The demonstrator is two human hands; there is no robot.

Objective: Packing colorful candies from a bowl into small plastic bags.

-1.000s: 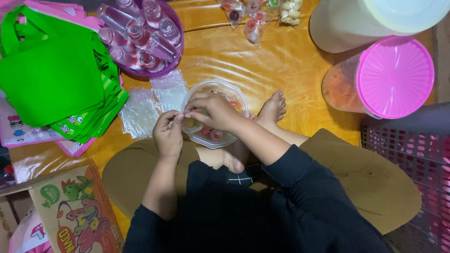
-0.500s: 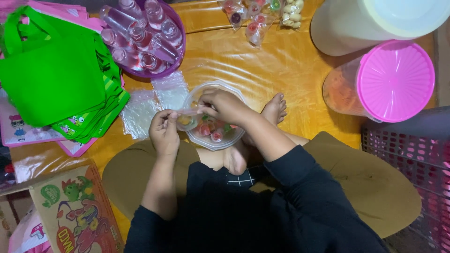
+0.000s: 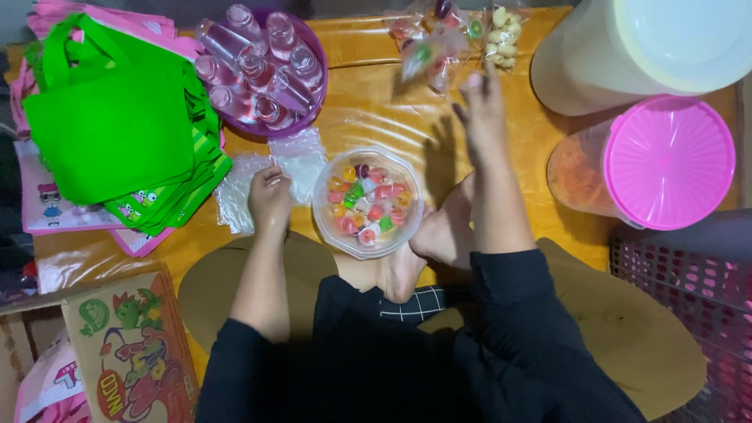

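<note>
Both hands have left the clear bowl of sweets [image 3: 368,202]: the right hand [image 3: 483,117] now stretches beyond it, fingers spread, empty, toward small candy packets [image 3: 427,47], while the left hand [image 3: 270,200] rests curled on plastic bags [image 3: 301,160] just left of it.

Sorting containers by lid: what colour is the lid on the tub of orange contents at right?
Bright pink lid, seen clearly in the head view.

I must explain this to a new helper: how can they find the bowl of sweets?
Start at the orange table. Between the person's left hand and right forearm stands a clear plastic bowl. Unlike the purple tray of bottles, it holds small colourful sweets.
</note>
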